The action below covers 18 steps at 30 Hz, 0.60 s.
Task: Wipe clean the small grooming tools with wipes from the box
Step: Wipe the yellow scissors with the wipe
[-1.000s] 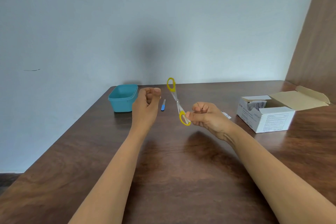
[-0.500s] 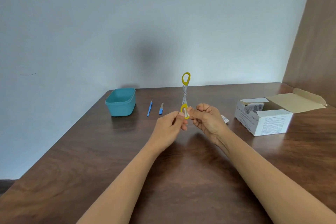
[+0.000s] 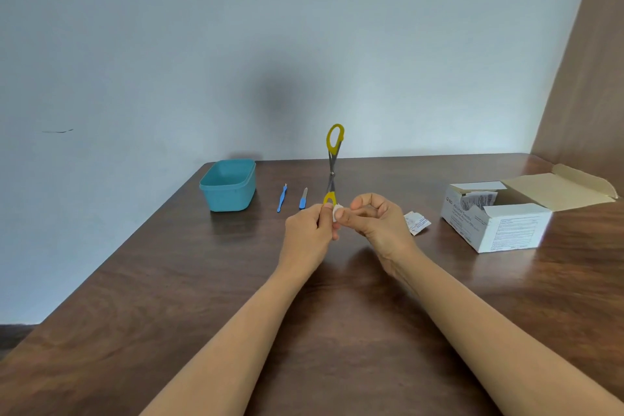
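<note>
One head-worn wide-angle view looks forward and slightly down along both forearms; left hand (image 3: pixel 309 233) and right hand (image 3: pixel 378 226) sit close, mid-frame; beyond them, dark brown wooden surface (image 3: pixel 202 297) meets pale grey wall (image 3: pixel 304 27).

Glossy wood-grain table (image 3: pixel 202 280), plastic-looking teal tub (image 3: pixel 229 186), matt cardboard box (image 3: pixel 499 219), metal-bladed scissors (image 3: pixel 332 165), perhaps plastic-handled.

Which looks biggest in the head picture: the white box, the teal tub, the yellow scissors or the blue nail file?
1. white box, flap open.
2. teal tub and yellow scissors: unsure. The scissors look longer but thinner, and are held nearer the camera.
3. blue nail file.
</note>
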Available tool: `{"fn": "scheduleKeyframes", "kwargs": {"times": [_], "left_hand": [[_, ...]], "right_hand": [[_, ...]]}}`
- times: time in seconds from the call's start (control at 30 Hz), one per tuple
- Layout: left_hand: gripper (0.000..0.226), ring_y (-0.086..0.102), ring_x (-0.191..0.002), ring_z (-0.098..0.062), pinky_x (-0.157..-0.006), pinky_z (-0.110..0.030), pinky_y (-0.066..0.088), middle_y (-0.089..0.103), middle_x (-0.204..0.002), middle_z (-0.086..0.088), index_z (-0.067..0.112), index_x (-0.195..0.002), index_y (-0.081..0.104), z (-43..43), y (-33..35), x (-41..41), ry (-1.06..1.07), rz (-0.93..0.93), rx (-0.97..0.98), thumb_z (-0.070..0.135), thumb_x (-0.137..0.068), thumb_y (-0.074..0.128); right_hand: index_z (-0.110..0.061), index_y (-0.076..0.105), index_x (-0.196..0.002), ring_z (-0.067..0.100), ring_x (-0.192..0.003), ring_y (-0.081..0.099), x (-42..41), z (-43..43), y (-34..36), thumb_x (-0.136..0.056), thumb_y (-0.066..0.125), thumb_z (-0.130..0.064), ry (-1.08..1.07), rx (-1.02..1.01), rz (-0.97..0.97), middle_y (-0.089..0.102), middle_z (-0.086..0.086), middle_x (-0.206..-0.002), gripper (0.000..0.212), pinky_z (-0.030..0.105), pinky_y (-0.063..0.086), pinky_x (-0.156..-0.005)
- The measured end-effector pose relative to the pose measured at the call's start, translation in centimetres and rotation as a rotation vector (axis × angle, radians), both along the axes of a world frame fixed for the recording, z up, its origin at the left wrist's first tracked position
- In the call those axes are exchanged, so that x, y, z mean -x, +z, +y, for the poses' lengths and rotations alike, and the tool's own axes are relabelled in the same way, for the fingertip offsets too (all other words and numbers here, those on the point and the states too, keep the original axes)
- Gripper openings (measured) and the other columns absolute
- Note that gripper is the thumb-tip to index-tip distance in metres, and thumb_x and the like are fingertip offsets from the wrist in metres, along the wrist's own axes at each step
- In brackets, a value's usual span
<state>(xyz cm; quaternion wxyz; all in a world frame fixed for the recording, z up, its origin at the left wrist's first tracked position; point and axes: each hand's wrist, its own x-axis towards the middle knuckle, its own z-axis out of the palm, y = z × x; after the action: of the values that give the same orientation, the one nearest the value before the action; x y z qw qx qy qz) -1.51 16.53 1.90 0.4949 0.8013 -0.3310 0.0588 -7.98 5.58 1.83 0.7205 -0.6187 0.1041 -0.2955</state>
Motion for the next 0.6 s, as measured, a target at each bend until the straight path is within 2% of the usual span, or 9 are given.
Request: {"fn": "scheduleKeyframes", "kwargs": {"times": [0.07, 0.13, 0.23, 0.27, 0.4, 0.5, 0.6], "left_hand": [[0.04, 0.055, -0.055, 0.008, -0.06, -0.003, 0.038, 0.056, -0.058, 0.01, 0.015, -0.071, 0.059, 0.03, 0.14, 0.09, -0.01, 0.002, -0.027, 0.027, -0.102, 0.036], [0.042, 0.056, -0.055, 0.002, -0.06, -0.01, 0.04, 0.054, -0.056, 0.009, 0.017, -0.067, 0.056, 0.08, 0.25, 0.23, -0.021, -0.007, -0.058, 0.026, -0.102, 0.035], [0.044, 0.059, -0.069, -0.022, -0.071, -0.038, 0.045, 0.051, -0.055, 0.004, 0.022, -0.058, 0.047, 0.0, 0.33, 0.41, -0.052, -0.032, -0.117, 0.022, -0.1, 0.035], [0.044, 0.058, -0.071, -0.026, -0.072, -0.041, 0.045, 0.051, -0.055, 0.003, 0.022, -0.057, 0.045, -0.03, 0.39, 0.56, -0.058, -0.031, -0.123, 0.021, -0.099, 0.035], [0.045, 0.055, -0.067, -0.023, -0.068, -0.037, 0.043, 0.051, -0.053, 0.001, 0.02, -0.055, 0.045, 0.01, 0.4, 0.62, -0.043, 0.013, -0.1, 0.023, -0.099, 0.035], [0.045, 0.049, -0.059, -0.015, -0.067, -0.032, 0.038, 0.05, -0.05, 0.003, 0.018, -0.054, 0.046, 0.13, 0.38, 0.47, -0.02, 0.074, -0.081, 0.02, -0.097, 0.035], [0.044, 0.047, -0.055, -0.011, -0.066, -0.03, 0.036, 0.049, -0.05, 0.004, 0.017, -0.055, 0.046, 0.13, 0.38, 0.21, -0.041, 0.1, -0.093, 0.018, -0.098, 0.035]], "right_hand": [[-0.009, 0.057, -0.079, 0.015, -0.065, 0.065, -0.02, 0.02, -0.19, -0.07, 0.079, -0.002, -0.021, -0.012, -0.01, 0.068, 0.005, -0.061, 0.025, 0.024, 0.051, -0.076], [-0.012, 0.056, -0.076, 0.005, -0.052, 0.058, -0.08, -0.01, -0.28, -0.07, 0.079, -0.001, -0.034, -0.079, -0.028, 0.065, 0.0, -0.055, 0.027, 0.018, 0.044, -0.06], [-0.015, 0.054, -0.073, 0.002, -0.045, 0.047, -0.18, -0.37, -0.38, -0.07, 0.08, -0.003, -0.041, -0.164, -0.04, 0.058, -0.008, -0.049, 0.029, 0.018, 0.035, -0.054], [-0.016, 0.054, -0.073, 0.004, -0.047, 0.046, -0.21, -0.45, -0.36, -0.068, 0.081, -0.005, -0.039, -0.17, -0.031, 0.058, -0.007, -0.05, 0.029, 0.019, 0.035, -0.055], [-0.018, 0.057, -0.071, 0.013, -0.062, 0.044, -0.28, -0.54, -0.47, -0.059, 0.084, -0.014, 0.026, -0.218, 0.018, 0.058, -0.002, -0.059, 0.029, 0.023, 0.034, -0.06], [-0.015, 0.058, -0.073, 0.011, -0.058, 0.049, -0.3, -0.5, -0.49, -0.069, 0.08, -0.006, 0.062, -0.139, 0.064, 0.06, 0.0, -0.06, 0.025, 0.021, 0.037, -0.058], [-0.013, 0.058, -0.074, 0.007, -0.054, 0.052, -0.2, -0.39, -0.46, -0.07, 0.08, -0.003, 0.062, -0.098, 0.079, 0.063, 0.001, -0.06, 0.025, 0.02, 0.039, -0.057]]}}
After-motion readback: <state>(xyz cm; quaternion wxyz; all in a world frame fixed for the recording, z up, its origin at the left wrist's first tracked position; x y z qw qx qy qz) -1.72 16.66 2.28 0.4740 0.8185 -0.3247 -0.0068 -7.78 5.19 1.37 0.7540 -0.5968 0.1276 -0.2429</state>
